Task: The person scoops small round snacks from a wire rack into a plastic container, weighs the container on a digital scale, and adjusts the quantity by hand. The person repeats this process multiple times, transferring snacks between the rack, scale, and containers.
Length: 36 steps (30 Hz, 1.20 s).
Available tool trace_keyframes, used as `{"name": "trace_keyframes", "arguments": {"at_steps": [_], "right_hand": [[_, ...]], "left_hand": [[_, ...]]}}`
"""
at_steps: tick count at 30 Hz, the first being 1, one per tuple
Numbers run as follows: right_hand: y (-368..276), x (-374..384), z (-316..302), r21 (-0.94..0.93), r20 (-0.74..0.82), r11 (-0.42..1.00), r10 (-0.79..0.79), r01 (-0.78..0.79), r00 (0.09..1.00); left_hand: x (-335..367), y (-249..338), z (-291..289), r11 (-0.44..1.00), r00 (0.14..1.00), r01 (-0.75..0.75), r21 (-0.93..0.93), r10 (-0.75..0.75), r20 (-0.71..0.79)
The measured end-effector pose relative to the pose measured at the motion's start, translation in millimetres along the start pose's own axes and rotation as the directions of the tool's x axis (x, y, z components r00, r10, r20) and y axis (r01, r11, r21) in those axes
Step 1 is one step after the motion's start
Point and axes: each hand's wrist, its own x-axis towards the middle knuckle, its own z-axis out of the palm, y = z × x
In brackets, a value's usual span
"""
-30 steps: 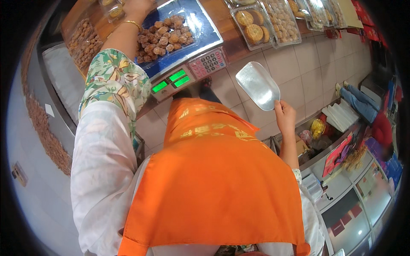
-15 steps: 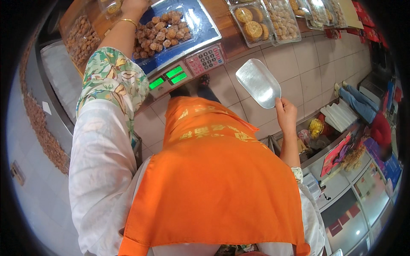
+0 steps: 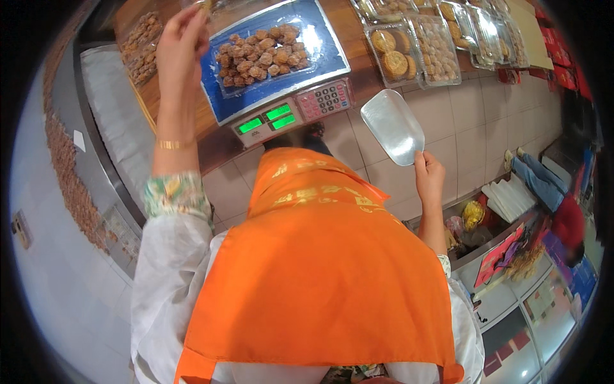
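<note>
My right hand [image 3: 430, 176] grips the short end of a shiny metal scoop [image 3: 391, 125]. The scoop's pan looks empty and hangs over the tiled floor. At the upper left, my left hand [image 3: 182, 48] is raised with loosely bent fingers apart, and I see nothing held in it. A clear box [image 3: 203, 5] shows just beyond its fingertips, mostly cut off by the frame. Right of that hand stands a digital scale [image 3: 265, 121] with a blue pan [image 3: 323, 57] and lit green displays. On the pan lies a clear plastic tray of round, sugar-dusted brown sweets [image 3: 262, 57].
Clear boxes of round cookies [image 3: 395, 54] and pale round sweets [image 3: 435, 51] line the wooden table's right side. Boxed brown pieces [image 3: 142, 48] sit at its left. An open drawer [image 3: 473, 233] juts out at right. A person in red [image 3: 566, 224] is farther off.
My left hand has drawn back toward me from the table's far part, and its forearm now stands more upright. The view has shifted slightly. My right hand still holds the scoop in much the same place.
</note>
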Motion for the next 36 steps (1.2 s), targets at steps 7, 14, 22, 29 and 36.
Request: {"name": "trace_keyframes", "arguments": {"at_steps": [7, 14, 22, 29, 36], "right_hand": [[-30, 17, 6, -0.035, 0.066, 0.993, -0.109, 0.112, 0.992], [-50, 27, 11, -0.085, 0.106, 0.972, -0.210, 0.220, 0.972], [-69, 24, 40, -0.023, 0.194, 0.961, -0.266, 0.275, 0.944], [-101, 15, 62, -0.058, 0.227, 0.928, -0.346, 0.367, 0.910], [-90, -6, 51, -0.104, 0.205, 0.961, -0.231, 0.256, 0.951]], "left_hand": [[-121, -11, -51, 0.979, 0.951, 0.206, 0.009, -0.198, -0.236], [-147, -17, -66, 0.981, 0.935, 0.196, -0.016, -0.191, -0.299], [-184, -28, -92, 0.955, 0.887, 0.230, -0.188, -0.285, -0.363], [-199, -40, -89, 0.963, 0.924, 0.235, 0.135, -0.178, -0.340], [-113, -71, -21, 0.837, 0.982, -0.148, 0.527, 0.188, -0.022]]}}
